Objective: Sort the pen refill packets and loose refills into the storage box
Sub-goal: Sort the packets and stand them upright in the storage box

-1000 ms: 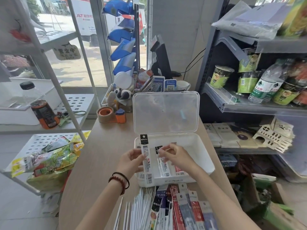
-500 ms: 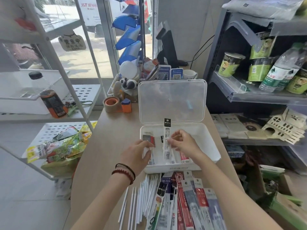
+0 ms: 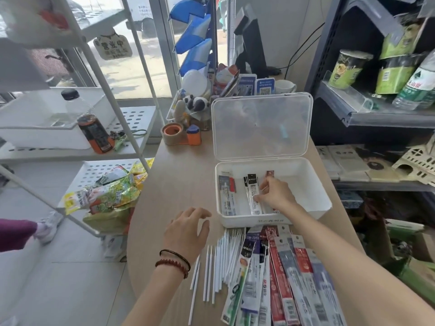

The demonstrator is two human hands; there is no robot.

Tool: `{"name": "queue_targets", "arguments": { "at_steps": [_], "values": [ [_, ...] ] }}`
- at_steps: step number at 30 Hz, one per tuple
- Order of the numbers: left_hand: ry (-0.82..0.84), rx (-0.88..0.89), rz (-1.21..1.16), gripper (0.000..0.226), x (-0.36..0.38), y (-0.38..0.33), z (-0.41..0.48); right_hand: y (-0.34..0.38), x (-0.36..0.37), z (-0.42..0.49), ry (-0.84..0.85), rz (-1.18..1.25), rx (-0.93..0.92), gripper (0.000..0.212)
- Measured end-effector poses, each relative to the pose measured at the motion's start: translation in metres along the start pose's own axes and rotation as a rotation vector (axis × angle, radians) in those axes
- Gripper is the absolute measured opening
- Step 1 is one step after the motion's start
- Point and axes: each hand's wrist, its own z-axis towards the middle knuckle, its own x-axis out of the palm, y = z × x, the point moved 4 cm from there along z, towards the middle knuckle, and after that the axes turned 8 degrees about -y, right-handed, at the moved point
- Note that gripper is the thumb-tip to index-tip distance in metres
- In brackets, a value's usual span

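The white storage box (image 3: 306, 184) stands on the wooden table with its clear lid (image 3: 261, 125) propped open behind it. Inside lie a grey-and-red packet (image 3: 226, 194) at the left, a black-topped refill packet (image 3: 253, 194) in the middle and a red packet (image 3: 269, 174) beside it. My right hand (image 3: 275, 194) reaches into the box, its curled fingertips and thumb on the black-topped packet. My left hand (image 3: 188, 231) hovers over the table left of the box, fingers spread, holding nothing. Loose white refills (image 3: 223, 260) and a fan of several packets (image 3: 287, 274) lie in front of the box.
A tape dispenser (image 3: 175, 134) and desk clutter sit behind the box. A white wire rack with a bottle (image 3: 94, 130) and snack bags (image 3: 106, 194) stands at the left, a grey shelf unit (image 3: 353, 114) at the right. Another person's shoe (image 3: 46, 227) shows on the floor.
My right hand has laid the upright black-topped packet flat into the box. My left hand has let go of the left packet and drawn back out over the table.
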Motion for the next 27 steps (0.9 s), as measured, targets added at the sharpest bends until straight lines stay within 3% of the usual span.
{"name": "queue_targets", "arguments": {
  "at_steps": [4, 7, 13, 18, 24, 27],
  "values": [
    [0.066, -0.013, -0.001, 0.018, 0.009, 0.000, -0.010, 0.010, -0.008, -0.004, -0.007, -0.084, -0.059, 0.034],
    [0.106, -0.010, -0.009, 0.020, 0.015, -0.006, -0.010, 0.022, -0.026, -0.021, -0.107, -0.099, -0.167, 0.029],
    [0.194, 0.009, -0.038, 0.020, 0.033, -0.026, -0.025, 0.004, -0.054, -0.090, -0.186, 0.042, -0.286, 0.017],
    [0.299, 0.010, -0.070, 0.029, 0.054, -0.046, -0.065, -0.048, -0.044, -0.148, -0.125, 0.017, -0.185, 0.013],
    [0.193, -0.027, -0.023, 0.052, 0.054, -0.056, -0.098, -0.101, -0.028, -0.203, -0.220, -0.067, 0.047, 0.027],
    [0.270, -0.049, 0.044, 0.058, 0.057, -0.058, -0.107, -0.111, -0.021, -0.214, -0.194, -0.071, 0.112, 0.038]
  ]
}}
